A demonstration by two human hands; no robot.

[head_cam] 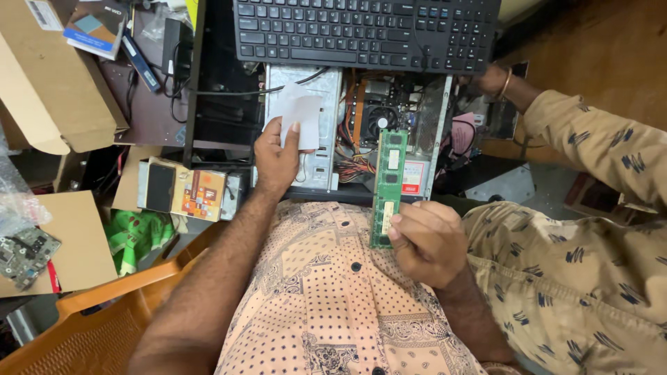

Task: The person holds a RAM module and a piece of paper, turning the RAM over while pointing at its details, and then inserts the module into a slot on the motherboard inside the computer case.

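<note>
Pinching green memory stick (388,186), right fingers (410,223) closed.

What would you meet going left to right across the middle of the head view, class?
Loose circuit board → green cloth → left hand with white paper → green memory module held by right hand → another person's patterned sleeve.

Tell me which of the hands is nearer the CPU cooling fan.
Left. The left hand, holding a white paper, sits just left of the fan; the right hand, gripping the memory stick, is lower, toward the person's chest.
</note>
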